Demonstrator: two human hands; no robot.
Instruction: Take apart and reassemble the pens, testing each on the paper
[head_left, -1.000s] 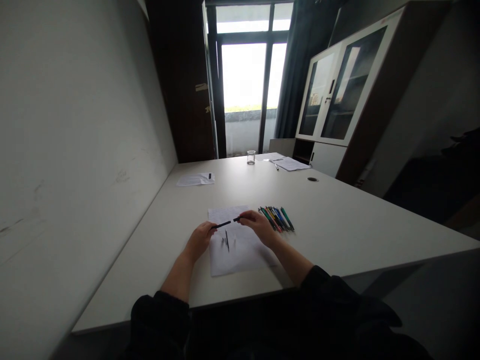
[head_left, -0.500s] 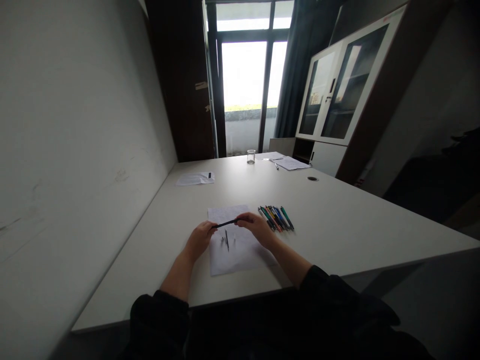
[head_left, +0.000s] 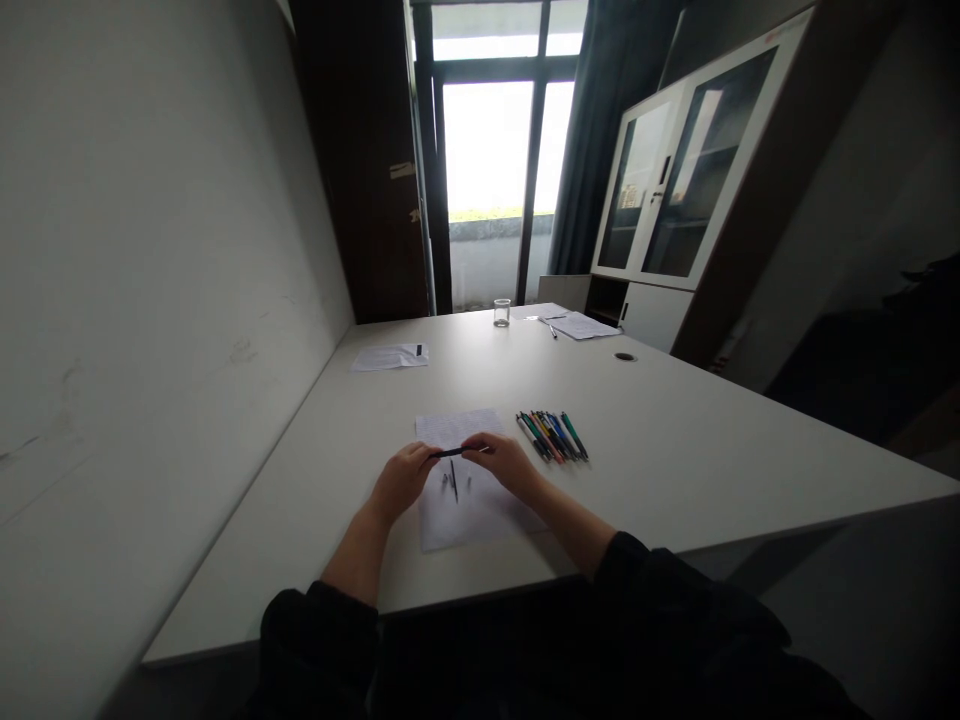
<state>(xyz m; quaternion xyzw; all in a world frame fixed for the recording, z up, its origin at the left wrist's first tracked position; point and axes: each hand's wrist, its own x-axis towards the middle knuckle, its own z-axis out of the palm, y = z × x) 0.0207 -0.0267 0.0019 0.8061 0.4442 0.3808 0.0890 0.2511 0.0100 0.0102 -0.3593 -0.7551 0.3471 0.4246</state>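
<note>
Between my two hands a black pen barrel (head_left: 451,453) is held level above a sheet of paper (head_left: 457,525). My left hand (head_left: 405,475) pinches its left end, and my right hand (head_left: 501,458) pinches the right end; the fingertips cover both ends. Below the barrel, a thin dark pen refill (head_left: 454,482) lies on the paper. Small pen parts (head_left: 445,481) rest left of the refill, too small to make out exactly. Another small pale part (head_left: 469,482) sits to its right. A row of several pens (head_left: 553,437) in various colours lies right of the paper.
The white table (head_left: 667,450) meets a wall on the left. Toward its far side stand a glass cup (head_left: 502,314) and papers (head_left: 583,326) with a pen (head_left: 553,332). Another sheet (head_left: 390,357) lies at the far left. A round cable hole (head_left: 625,357) is at the right.
My right hand has moved a little left along the barrel, closer to my left hand, so less of the barrel shows. The parts on the paper have not moved.
</note>
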